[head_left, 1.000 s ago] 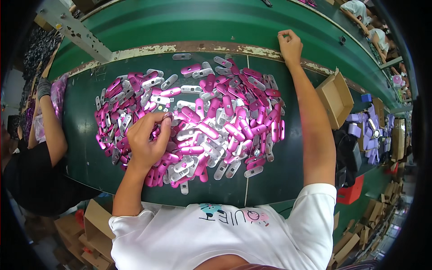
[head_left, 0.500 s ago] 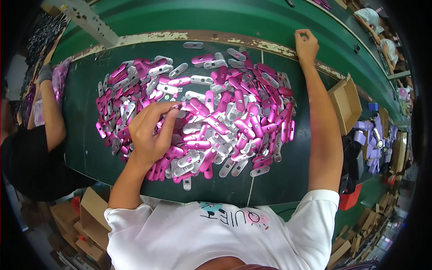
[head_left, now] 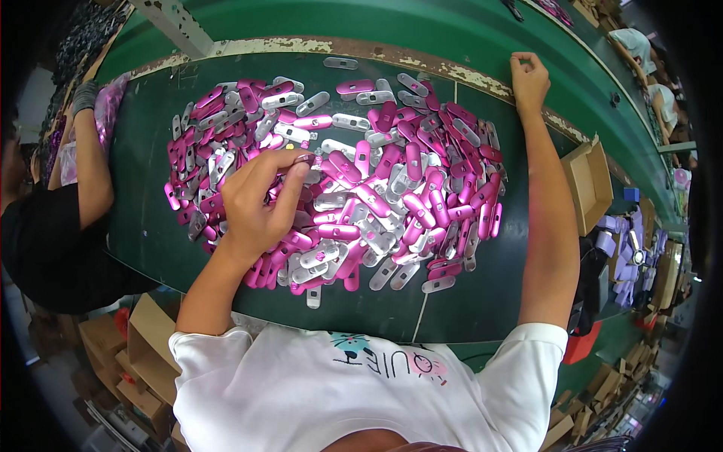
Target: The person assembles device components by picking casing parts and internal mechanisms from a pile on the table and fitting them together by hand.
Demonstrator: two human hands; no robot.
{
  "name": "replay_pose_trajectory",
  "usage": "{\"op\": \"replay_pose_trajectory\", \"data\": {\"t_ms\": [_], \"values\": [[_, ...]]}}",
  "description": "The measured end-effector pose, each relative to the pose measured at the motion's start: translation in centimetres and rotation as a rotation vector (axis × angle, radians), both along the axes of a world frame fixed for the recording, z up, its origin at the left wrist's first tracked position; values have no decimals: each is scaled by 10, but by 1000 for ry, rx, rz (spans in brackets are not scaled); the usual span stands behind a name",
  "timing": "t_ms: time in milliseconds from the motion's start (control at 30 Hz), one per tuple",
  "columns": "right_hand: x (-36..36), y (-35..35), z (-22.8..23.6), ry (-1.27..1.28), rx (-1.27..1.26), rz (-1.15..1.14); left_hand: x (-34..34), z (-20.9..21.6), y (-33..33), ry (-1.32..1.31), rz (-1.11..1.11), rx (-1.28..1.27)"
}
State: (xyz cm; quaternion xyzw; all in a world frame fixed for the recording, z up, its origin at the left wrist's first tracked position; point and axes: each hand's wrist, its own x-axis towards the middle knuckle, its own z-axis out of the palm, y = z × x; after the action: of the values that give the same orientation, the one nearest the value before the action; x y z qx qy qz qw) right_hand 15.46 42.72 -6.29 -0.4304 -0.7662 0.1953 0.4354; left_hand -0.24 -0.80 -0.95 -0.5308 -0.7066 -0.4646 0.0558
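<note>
Over the middle of a heap of pink and silver oval metal plates (head_left: 373,200), each with a small hole, my left hand (head_left: 260,196) is closed in a pinch. Whatever lies between its thumb and forefinger is too small to make out. Just beyond those fingertips are several tiny clear pieces (head_left: 290,147). My right arm stretches past the heap to the far right. There my right hand (head_left: 529,84) has its fingers curled together at the edge of the green belt (head_left: 422,41). Anything in it is hidden.
The plates lie on a dark green table (head_left: 489,294) with a worn raised rail (head_left: 316,49) at its far side. An open cardboard box (head_left: 587,184) stands right of my arm. At left, a gloved co-worker's hand (head_left: 85,98) is beside a pink plastic bag (head_left: 111,109).
The view has shifted slightly, so the table sits a little differently in it. Both hands keep nearly the same places and finger poses: left at the heap, right at the belt.
</note>
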Motion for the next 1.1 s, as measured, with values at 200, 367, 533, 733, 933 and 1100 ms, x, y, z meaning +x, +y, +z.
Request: {"op": "replay_pose_trajectory", "data": {"t_ms": [200, 367, 533, 733, 933, 1100], "values": [[3, 0, 0, 23, -10, -11, 2, 0, 2, 35, -24, 36], [5, -1, 0, 17, -22, 10, 4, 2, 2, 22, -30, 34], [6, 1, 0, 50, -43, 32, 4, 2, 1, 38, -53, 47], [0, -2, 0, -38, -4, -9, 5, 5, 0, 97, -70, 38], [9, 8, -9, 226, -86, 221, 6, 13, -1, 156, -129, 95], [8, 6, -7, 96, -97, 214, 4, 11, -1, 138, -116, 61]]}}
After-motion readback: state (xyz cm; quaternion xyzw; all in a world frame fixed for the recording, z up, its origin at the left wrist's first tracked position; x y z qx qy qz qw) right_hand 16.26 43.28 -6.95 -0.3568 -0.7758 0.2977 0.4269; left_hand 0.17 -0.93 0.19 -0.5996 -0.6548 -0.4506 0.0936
